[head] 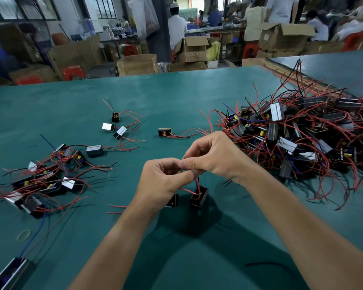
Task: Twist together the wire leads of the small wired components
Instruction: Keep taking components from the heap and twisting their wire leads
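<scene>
Nearer than the dangling component (pixel 198 196) and far to its left, at the edge of the green table (pixel 197 268): one silver-sided component (pixel 8 275) trailing a blue lead. Nearer and to its right, one loose black wire (pixel 266 265); well to its left, one yellow rubber band (pixel 24 235). Directly above it, two hands meeting at the fingertips: left hand (pixel 161 181) and right hand (pixel 214 155), each pinching the thin red leads (pixel 188 190) between thumb and curled fingers. Hanging from those leads, just to its left, a second component (pixel 173 200), half hidden behind the left hand. Farther left, a tangled cluster (pixel 48 181), roughly eight pieces, too knotted for a sure count. Beyond and left: one lone piece (pixel 95 151), then a group of three (pixel 113 126), then one single piece (pixel 164 132). Beyond and right, one big heap (pixel 302 139), past counting. Farthest off, cardboard boxes (pixel 137 64) and blurred seated people.
</scene>
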